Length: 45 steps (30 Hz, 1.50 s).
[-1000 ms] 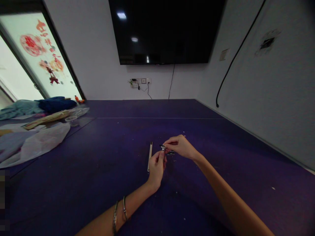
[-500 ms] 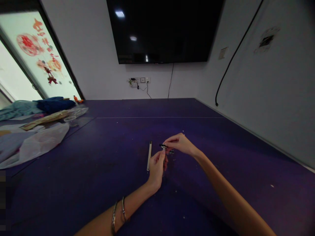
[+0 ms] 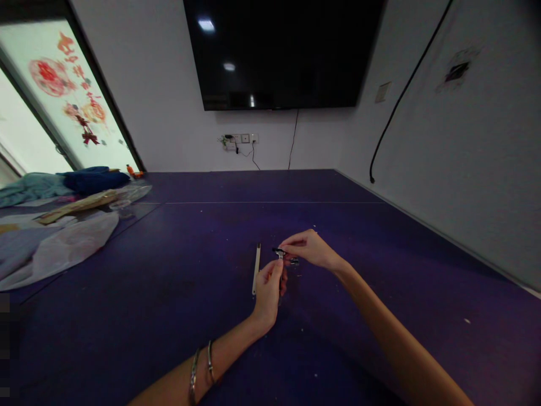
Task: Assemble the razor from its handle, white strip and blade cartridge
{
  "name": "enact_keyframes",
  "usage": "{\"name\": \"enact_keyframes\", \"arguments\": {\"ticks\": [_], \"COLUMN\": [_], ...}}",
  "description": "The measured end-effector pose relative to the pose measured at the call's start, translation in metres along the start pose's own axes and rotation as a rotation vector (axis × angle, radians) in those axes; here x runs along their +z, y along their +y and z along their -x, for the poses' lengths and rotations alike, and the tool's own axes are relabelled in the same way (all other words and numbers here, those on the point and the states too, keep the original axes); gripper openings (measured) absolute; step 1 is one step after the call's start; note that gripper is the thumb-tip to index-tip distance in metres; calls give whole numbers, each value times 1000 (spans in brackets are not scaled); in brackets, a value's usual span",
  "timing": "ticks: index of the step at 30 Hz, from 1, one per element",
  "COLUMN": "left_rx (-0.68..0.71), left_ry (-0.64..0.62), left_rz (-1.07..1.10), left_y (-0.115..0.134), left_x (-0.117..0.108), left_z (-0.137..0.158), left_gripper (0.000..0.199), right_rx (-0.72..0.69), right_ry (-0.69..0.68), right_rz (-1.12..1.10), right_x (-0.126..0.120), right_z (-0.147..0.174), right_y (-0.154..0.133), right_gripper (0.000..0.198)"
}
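My left hand (image 3: 267, 293) is closed round the handle of a small razor-like tool (image 3: 279, 254). The tool is held upright, with a silver neck and a dark crosspiece on top. The fingertips of my right hand (image 3: 307, 248) pinch the right end of that crosspiece, partly hiding it. Just past my right fingers lies a small black and silver piece (image 3: 295, 261). Left of my hands, a slim pale stick (image 3: 256, 269) with a dark tip rests on the purple surface (image 3: 190, 254).
Clear plastic bags (image 3: 76, 242), a brown wrapped packet (image 3: 80, 206) and folded blue cloth (image 3: 96, 179) lie at the left. A black cable (image 3: 401, 96) hangs along the right wall. A television (image 3: 287, 56) is mounted on the far wall above sockets (image 3: 245, 138).
My hands hold nearly the same pose. The tool's head has tilted or shifted very slightly to the left; nothing was let go.
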<state>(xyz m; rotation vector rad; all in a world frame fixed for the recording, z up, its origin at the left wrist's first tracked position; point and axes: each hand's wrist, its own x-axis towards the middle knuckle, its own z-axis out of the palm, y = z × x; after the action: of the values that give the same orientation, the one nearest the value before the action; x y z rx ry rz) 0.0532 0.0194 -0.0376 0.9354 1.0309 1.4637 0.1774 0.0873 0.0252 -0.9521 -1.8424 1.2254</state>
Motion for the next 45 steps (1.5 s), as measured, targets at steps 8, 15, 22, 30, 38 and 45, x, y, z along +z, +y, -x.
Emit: {"name": "enact_keyframes", "arguments": {"ticks": [8,15,22,30,38,45], "left_rx": [27,19,13,58,43,39], "left_ry": [13,-60,-37,-16,7,9], "left_rz": [-32,-35,-41,-59,-65,-65], "left_y": [4,7,7,6,6,2], "left_x": [0,2,1,-1,0,-2], "left_z": [0,5,3,2,3,1], "left_gripper": [41,39,42,41,41,40], "right_rx": [-20,13,13,-11,4,-6], "right_ry": [20,64,46,16,26,6], "right_rz": [-9,-49,-72,-78,-88,-72], "right_x": [2,-1,-1,-1,0,1], "right_z": [0,-5,0,1,1,3], "right_y": [0,8,-4,-2,-5,-6], "right_gripper": [25,25,23,21,21,21]}}
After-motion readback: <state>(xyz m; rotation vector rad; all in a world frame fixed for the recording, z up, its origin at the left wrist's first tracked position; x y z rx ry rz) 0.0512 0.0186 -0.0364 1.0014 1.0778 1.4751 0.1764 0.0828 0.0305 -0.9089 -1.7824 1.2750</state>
